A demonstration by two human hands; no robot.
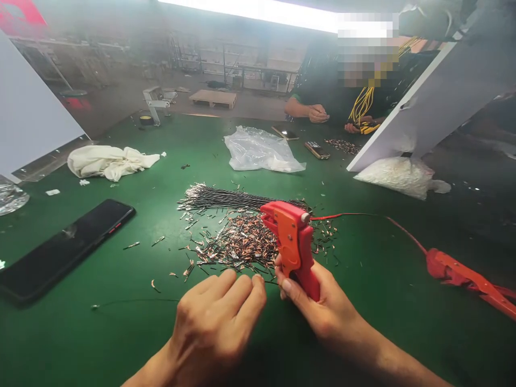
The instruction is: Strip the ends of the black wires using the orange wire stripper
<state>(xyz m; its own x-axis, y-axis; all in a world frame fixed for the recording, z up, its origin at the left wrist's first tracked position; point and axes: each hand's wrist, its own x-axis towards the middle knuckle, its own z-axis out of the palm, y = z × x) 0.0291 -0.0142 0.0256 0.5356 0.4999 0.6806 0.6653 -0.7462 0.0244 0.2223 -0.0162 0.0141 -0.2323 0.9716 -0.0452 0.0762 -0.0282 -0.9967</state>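
My right hand point(322, 306) is wrapped round the handles of an orange-red crimping tool point(292, 242), held upright above the green table point(363, 279). My left hand point(217, 322) rests beside it with fingers curled together, fingertips at the near edge of a heap of small metal terminals point(237, 244); what it pinches is hidden. A thin black wire point(133, 302) lies left of that hand. A bundle of dark wires with metal ends point(226, 199) lies behind the heap.
A black phone point(64, 250) lies at left, a white cloth point(108, 161) behind it. A clear plastic bag point(262, 150) and a bag of white parts point(399, 174) sit further back. A second red tool point(467, 277) lies right. Another person's hands point(318, 113) work across the table.
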